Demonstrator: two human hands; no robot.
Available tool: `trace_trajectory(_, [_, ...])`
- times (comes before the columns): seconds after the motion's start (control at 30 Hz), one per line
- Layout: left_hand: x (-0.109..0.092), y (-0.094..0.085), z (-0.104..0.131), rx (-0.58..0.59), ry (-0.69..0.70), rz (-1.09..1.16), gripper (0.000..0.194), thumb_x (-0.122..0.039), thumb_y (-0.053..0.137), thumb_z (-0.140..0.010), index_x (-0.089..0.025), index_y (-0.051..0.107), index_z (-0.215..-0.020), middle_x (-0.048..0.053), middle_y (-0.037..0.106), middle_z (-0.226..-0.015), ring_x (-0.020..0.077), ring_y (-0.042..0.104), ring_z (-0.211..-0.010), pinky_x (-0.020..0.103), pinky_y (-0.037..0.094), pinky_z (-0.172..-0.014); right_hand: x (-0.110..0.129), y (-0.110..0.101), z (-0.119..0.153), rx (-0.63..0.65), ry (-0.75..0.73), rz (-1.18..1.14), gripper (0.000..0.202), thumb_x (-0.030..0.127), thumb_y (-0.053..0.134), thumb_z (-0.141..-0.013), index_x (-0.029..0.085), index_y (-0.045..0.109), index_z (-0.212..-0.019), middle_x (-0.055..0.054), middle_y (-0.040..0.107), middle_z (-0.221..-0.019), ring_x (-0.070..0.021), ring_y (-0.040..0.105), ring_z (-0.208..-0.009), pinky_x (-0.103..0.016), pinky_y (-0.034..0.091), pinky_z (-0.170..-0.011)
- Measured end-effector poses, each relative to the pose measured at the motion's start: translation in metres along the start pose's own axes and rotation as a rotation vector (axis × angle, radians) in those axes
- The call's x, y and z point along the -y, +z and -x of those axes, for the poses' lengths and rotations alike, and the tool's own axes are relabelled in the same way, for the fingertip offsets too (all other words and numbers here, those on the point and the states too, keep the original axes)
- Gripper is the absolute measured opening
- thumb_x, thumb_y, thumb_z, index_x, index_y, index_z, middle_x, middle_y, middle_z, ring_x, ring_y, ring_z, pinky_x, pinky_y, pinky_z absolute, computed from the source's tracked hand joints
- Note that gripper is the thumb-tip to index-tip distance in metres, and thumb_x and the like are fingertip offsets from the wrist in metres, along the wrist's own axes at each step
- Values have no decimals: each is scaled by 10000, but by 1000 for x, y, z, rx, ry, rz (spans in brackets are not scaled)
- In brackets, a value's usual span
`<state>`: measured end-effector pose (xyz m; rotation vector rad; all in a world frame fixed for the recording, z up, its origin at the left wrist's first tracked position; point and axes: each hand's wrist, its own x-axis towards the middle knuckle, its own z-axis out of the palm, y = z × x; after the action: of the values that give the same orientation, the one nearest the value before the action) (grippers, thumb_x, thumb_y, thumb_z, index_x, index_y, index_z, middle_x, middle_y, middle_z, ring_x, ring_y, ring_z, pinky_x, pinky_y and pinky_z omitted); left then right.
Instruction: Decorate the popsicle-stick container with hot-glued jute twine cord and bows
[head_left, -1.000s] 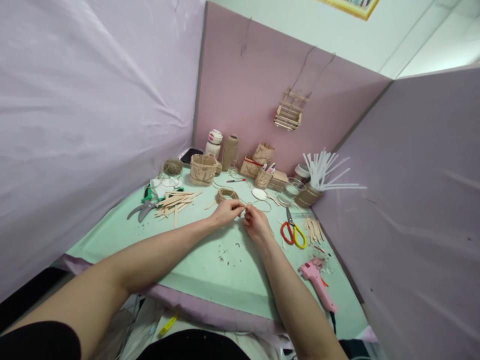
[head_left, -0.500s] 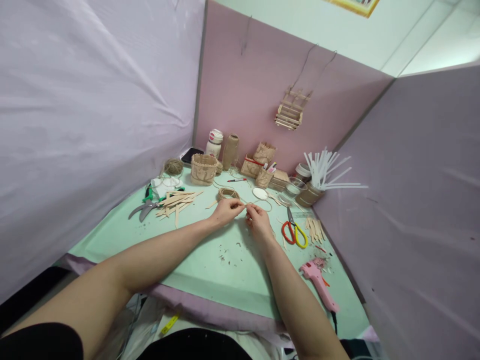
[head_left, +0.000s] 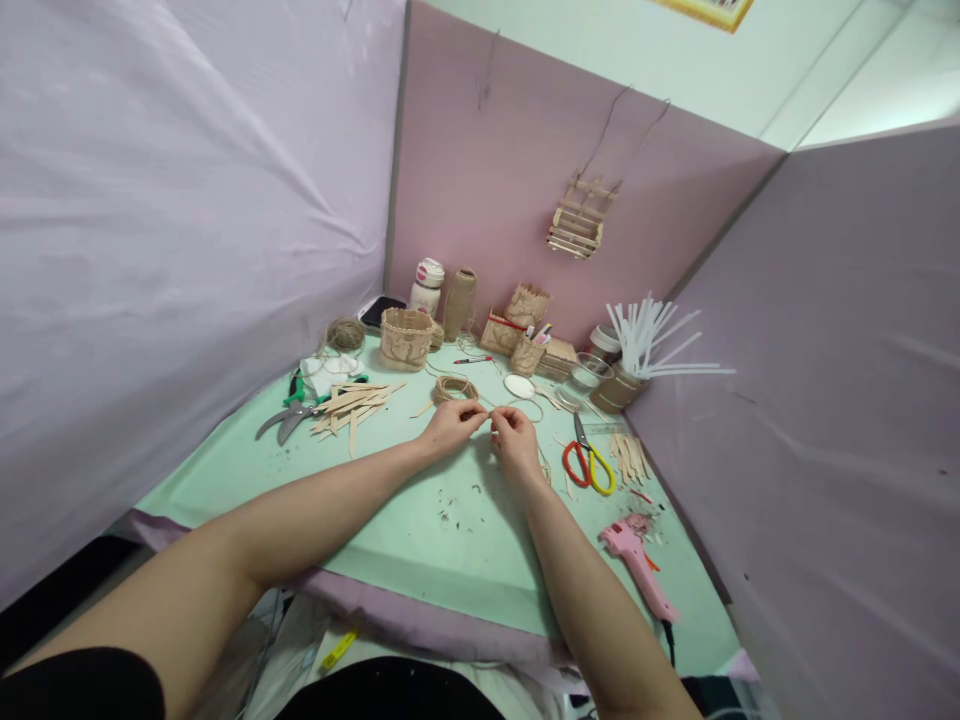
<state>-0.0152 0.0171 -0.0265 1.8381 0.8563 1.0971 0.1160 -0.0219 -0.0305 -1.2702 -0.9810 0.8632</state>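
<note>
Above the middle of the table, my left hand [head_left: 452, 428] and my right hand [head_left: 516, 440] meet fingertip to fingertip. Both pinch a thin piece of twine; its short stretch between the fingers is very small in view. A loop of twine [head_left: 537, 408] curves out behind my right hand, and more strands hang by its wrist. Just beyond my left hand lies a coil of brown twine [head_left: 454, 388]. To the right of my right hand are scissors [head_left: 589, 462] with one red and one yellow handle.
Wooden sticks [head_left: 356, 405] and pruning shears [head_left: 289, 420] lie at left. A pink glue gun [head_left: 641, 570] rests at right, below a pot of white glue sticks [head_left: 645, 345]. Along the back stand a wooden basket [head_left: 406, 342], a twine-wrapped bottle [head_left: 460, 305] and a white jar [head_left: 426, 290].
Both hands stay nearly in place with the twine pinched between them; the fingertips shift only very slightly. The whole view has moved a little.
</note>
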Motion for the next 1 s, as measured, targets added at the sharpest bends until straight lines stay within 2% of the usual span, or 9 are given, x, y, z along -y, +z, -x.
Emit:
trace_trajectory(0.17, [3, 1, -1, 3, -37, -5, 210, -285, 548, -769, -130, 683, -726, 11, 627, -660, 135, 512, -633, 244, 371, -602, -3, -2, -3, -23, -89, 52, 183, 341, 649, -672, 193, 565, -743, 27, 558, -638, -128, 485, -592, -259, 380, -557])
trace_trajectory(0.27, [4, 1, -1, -3, -45, 6, 197, -272, 553, -754, -131, 683, -713, 16, 641, -673, 140, 527, -646, 247, 381, -614, -4, -2, -3, -38, -131, 68, 205, 320, 646, -681, 199, 538, -806, 18, 582, -693, -136, 517, -629, -263, 395, -585])
trace_trajectory(0.4, [3, 2, -1, -31, -60, 42, 180, -273, 573, -729, -133, 685, -737, 22, 660, -705, 147, 545, -667, 255, 407, -644, -4, -1, -2, -52, -159, 74, 271, 327, 634, -709, 213, 479, -899, 22, 593, -715, -140, 542, -635, -265, 409, -595])
trace_trajectory(0.6, [2, 3, -3, -80, -104, 131, 136, -273, 604, -685, -147, 654, -681, 21, 651, -697, 160, 558, -706, 268, 433, -675, -4, -1, -3, -52, -181, 95, 271, 320, 651, -711, 215, 474, -888, 9, 606, -750, -147, 572, -694, -277, 434, -659])
trace_trajectory(0.8, [2, 2, -4, -100, -230, 268, 166, -308, 640, -667, -145, 653, -696, -1, 613, -644, 125, 514, -612, 246, 400, -582, -3, -1, 0, -26, -120, 69, 317, 333, 676, -695, 222, 465, -904, 6, 641, -750, -146, 587, -671, -267, 441, -616])
trace_trajectory(1.0, [7, 6, -5, -56, -360, 460, 241, -357, 693, -626, -140, 652, -722, -23, 557, -615, 63, 396, -489, 214, 300, -475, 2, -1, 2, -19, 7, 28, 356, 337, 689, -666, 229, 438, -894, 37, 621, -655, -133, 561, -581, -234, 392, -511])
